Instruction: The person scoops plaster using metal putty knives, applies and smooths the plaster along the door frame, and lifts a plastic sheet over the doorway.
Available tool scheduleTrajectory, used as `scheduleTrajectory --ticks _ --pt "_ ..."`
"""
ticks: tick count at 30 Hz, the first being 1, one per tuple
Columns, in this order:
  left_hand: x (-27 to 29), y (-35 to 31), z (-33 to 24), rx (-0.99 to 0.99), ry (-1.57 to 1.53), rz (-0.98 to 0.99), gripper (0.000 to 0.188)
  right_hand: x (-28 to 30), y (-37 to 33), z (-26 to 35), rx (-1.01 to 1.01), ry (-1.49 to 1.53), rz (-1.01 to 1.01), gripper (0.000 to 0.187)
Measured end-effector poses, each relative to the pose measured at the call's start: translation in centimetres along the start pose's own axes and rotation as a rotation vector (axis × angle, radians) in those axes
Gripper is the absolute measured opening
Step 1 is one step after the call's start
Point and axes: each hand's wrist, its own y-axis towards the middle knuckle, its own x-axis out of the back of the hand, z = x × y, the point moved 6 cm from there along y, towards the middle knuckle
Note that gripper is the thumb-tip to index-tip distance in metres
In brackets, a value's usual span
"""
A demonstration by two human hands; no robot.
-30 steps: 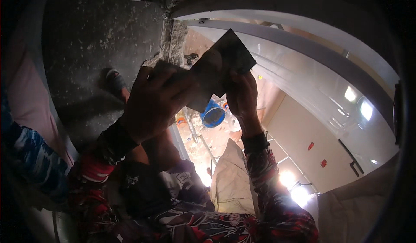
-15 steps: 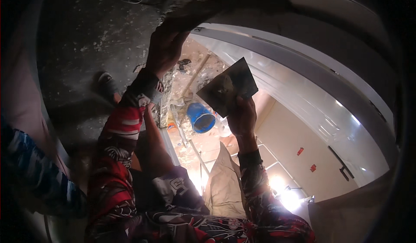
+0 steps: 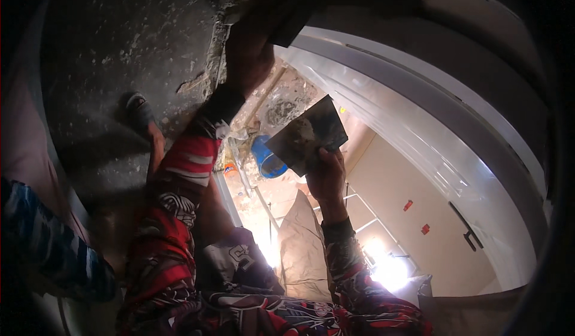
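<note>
Right hand (image 3: 326, 183): clamps on the lower right edge of a dark square plate; stands well apart from the left hand.
Dark square plate (image 3: 311, 135): sits just above the right hand, tilted onto a corner; bears pale smears across the middle of its face.
Left hand (image 3: 248, 57): stands raised, farther from the body than the right hand; clamps on a dark flat blade (too shadowed there to trace every fingertip).
Dark flat blade (image 3: 291, 30): juts out to the right of the left hand; shows a straight edge.
Patterned sleeve (image 3: 179, 186): covers the forearm behind the left hand in red, black and white.
Blue bucket (image 3: 262, 153): shows to the left of the right hand, partly hidden by the plate.
Crumpled beige sheet (image 3: 302, 249): lies nearer the body than the right hand, just left of that forearm.
Lamp (image 3: 390, 273): glares to the right of the right hand and nearer the body.
Glossy white panel (image 3: 419, 150): curves past to the right of both hands.
Black handle (image 3: 462, 219): sits well right of the right hand.
Grey sandal (image 3: 141, 109): rests on a foot well left of the left hand.
</note>
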Motion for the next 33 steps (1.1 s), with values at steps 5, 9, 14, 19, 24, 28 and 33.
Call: scheduleTrajectory --ticks 5,9,14,19,24,28,33 --pt "-0.4 -0.7 -0.6 0.19 0.022 -0.123 0.031 -1.1 -0.5 -0.6 0.01 0.001 -0.018 0.038" --pt "-1.0 -0.9 0.4 0.203 -0.018 -0.09 0.034 0.1 -0.8 -0.4 0.011 -0.008 -0.019 0.039" --pt "-1.3 -1.1 3.2 0.217 0.006 -0.037 0.03 -0.4 -1.1 -0.5 0.041 -0.057 -0.052 0.04" --pt "-1.4 -1.4 1.5 0.227 -0.024 0.023 0.033 0.2 -1.3 -0.5 0.04 0.007 -0.044 0.037" --pt "0.5 -1.7 0.2 0.19 -0.036 0.106 0.036 -0.4 -1.1 -0.7 0.013 0.079 -0.005 0.034" --pt "2.1 -1.0 -0.4 0.263 -0.112 0.173 0.031 -0.8 -0.7 -0.6 0.062 -0.098 -0.016 0.034" --pt "2.2 0.9 0.0 0.291 -0.1 0.047 0.031 -1.7 -1.0 -0.4 -0.004 0.037 -0.002 0.037"
